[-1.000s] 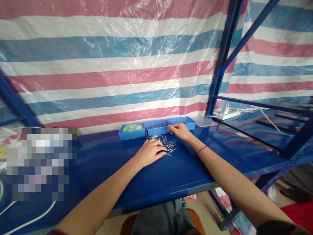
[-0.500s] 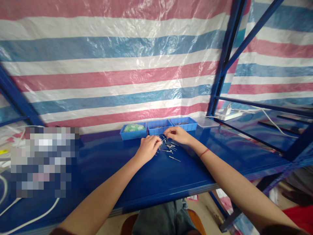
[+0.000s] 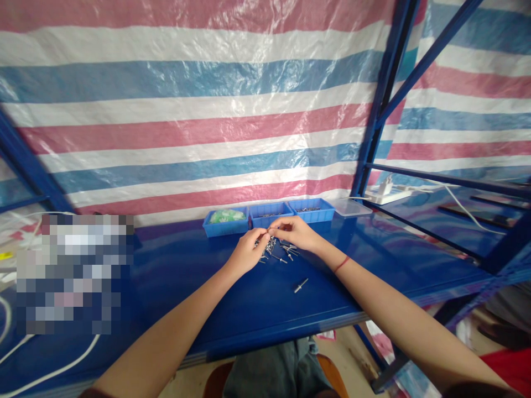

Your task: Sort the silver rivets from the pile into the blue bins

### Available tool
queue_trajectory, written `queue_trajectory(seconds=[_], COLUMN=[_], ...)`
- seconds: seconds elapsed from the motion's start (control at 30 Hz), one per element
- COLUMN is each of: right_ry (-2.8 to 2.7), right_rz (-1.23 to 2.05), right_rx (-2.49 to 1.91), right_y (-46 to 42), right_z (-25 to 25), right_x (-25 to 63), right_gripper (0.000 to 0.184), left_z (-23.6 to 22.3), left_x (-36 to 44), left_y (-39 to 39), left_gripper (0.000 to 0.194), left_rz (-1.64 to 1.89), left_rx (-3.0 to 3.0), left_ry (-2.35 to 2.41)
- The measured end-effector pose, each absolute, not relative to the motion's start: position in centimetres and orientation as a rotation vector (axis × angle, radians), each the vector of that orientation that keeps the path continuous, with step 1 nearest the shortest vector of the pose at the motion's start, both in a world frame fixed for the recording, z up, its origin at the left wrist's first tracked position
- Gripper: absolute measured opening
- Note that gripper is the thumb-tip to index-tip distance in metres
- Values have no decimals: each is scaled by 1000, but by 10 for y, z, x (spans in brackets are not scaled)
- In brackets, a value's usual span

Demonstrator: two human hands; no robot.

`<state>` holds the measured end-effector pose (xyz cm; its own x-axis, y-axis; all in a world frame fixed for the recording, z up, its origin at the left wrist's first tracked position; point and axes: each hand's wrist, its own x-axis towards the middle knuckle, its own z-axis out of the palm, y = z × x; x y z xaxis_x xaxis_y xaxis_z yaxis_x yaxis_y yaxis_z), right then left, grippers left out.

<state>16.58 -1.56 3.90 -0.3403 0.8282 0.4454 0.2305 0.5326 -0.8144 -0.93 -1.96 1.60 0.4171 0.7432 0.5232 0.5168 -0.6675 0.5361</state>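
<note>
My left hand (image 3: 250, 247) is closed in a pinch over the left side of a small pile of silver blind rivets (image 3: 271, 246). From the right, my right hand (image 3: 295, 232) reaches in, thumb and fingers pressed together, and its fingertips meet those of my left hand. A thin blind rivet (image 3: 270, 229) is pinched there between both hands, mostly covered by fingers. More loose rivets (image 3: 290, 249) lie under and beside my right hand. One lone rivet (image 3: 301, 285) rests apart, closer to the table's front edge.
Behind the pile stand three blue bins: the left bin (image 3: 226, 228) holds a green-and-white bag, while the middle bin (image 3: 270, 208) and right bin (image 3: 313, 204) contain small metal parts. A clear plastic lid (image 3: 352, 207) lies right of them. White cables (image 3: 74, 359) cross the left side.
My right hand has shifted left so that its fingertips touch my left hand's. The lone rivet now lies nearer the front edge and points another way. Rivets in the pile have shifted.
</note>
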Motion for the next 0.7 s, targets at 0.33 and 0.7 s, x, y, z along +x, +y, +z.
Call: queue_trajectory(seconds=[0.33, 0.7], right_ry=[-1905, -1798], right_rz=[660, 712], right_rx=[-855, -1067], right_y=[-20, 1], right_z=[43, 36], right_x=[166, 181], right_gripper=[22, 28], left_z=[17, 16], left_x=[-12, -11], left_y=[-16, -19], left_gripper=[11, 37], left_rz=[1315, 1537], left_rx=[2433, 2307], left_ry=[1088, 1178])
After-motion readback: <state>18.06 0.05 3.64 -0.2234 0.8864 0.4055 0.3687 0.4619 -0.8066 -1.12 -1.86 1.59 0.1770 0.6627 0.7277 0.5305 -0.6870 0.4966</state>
